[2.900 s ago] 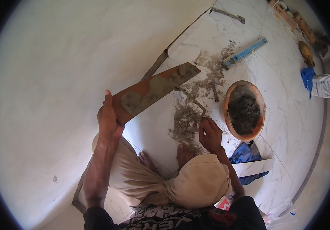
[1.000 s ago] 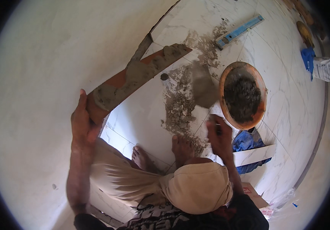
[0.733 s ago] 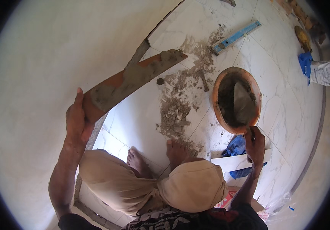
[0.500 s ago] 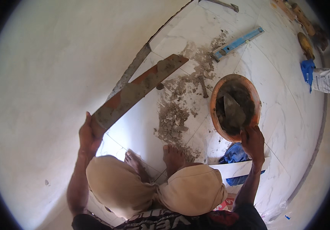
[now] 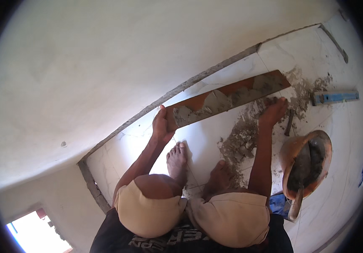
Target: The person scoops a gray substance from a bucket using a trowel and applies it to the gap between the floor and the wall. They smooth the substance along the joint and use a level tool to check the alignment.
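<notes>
A long, narrow tile strip [image 5: 219, 100] slants across the middle, its reddish-brown face up and patchily covered with wet grey mortar. My left hand [image 5: 161, 126] is closed around its near left end. Toward the other end, my right hand [image 5: 274, 111] meets the lower edge, fingers curled against it and partly hidden. To the right, an orange bucket [image 5: 286, 162] of dark grey mortar holds a trowel [image 5: 302, 168], whose handle sticks out over the near rim.
A rough, unfilled gap [image 5: 206, 78] runs along the wall's foot. Crumbled mortar [image 5: 238, 141] litters the white tiled floor between my feet and the strip. Beyond lie a blue spirit level [image 5: 336, 98], a hammer [image 5: 337, 45] and a short dark bar [image 5: 289, 122]. Blue cloth [image 5: 279, 204] sits by the bucket.
My view has turned left. My right hand has left the trowel at the bucket and come over to the tile strip. The strip has swung flatter, closer along the wall.
</notes>
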A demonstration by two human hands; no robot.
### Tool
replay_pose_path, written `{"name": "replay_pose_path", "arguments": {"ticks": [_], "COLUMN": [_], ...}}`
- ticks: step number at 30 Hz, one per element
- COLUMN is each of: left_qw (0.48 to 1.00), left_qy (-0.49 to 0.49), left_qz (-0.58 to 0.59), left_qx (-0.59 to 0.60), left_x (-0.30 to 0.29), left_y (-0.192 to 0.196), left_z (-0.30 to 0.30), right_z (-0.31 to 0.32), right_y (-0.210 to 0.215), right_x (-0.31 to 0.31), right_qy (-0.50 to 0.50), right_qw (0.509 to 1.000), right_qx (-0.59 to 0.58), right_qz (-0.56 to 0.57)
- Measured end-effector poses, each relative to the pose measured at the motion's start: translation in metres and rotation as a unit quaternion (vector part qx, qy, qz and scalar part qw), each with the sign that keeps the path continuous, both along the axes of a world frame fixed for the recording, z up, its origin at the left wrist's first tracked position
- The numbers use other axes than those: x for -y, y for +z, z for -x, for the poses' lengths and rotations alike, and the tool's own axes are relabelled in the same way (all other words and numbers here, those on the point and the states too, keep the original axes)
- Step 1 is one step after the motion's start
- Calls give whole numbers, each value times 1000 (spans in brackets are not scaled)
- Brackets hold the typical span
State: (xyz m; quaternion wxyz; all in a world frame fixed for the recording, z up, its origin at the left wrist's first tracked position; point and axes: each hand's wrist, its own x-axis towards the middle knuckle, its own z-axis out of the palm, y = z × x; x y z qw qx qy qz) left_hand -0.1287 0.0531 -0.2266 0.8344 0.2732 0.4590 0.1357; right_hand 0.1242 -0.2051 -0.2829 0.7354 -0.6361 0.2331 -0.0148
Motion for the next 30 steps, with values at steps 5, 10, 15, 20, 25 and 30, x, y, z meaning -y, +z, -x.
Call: {"name": "replay_pose_path", "arguments": {"ticks": [5,10,15,20,25,30], "left_qw": [999,999,995,997,997,989], "left_qy": [23,-29,-65,-12,-10,50], "left_qz": [3,2,-61,-68,-61,-66], "left_qx": [-31,45,36,-26,-41,-124], "left_x": [-2,-6,-13,-15,-45,-61], "left_y": [-23,-49,-54,-63,-77,-83], "left_z": [6,17,16,21,53,61], "right_z": [-53,-74,-88,-84,-96,-95], "right_y": [-31,-44,-52,-46,-52,-40], "right_x": [13,25,30,6,-29,-61], "right_qy": [-14,97,99,80,133,145], "right_qw": [992,973,987,988,972,974], "right_qx": [20,88,69,68,136,109], "right_qz": [-127,-189,-109,-113,-137,-137]}}
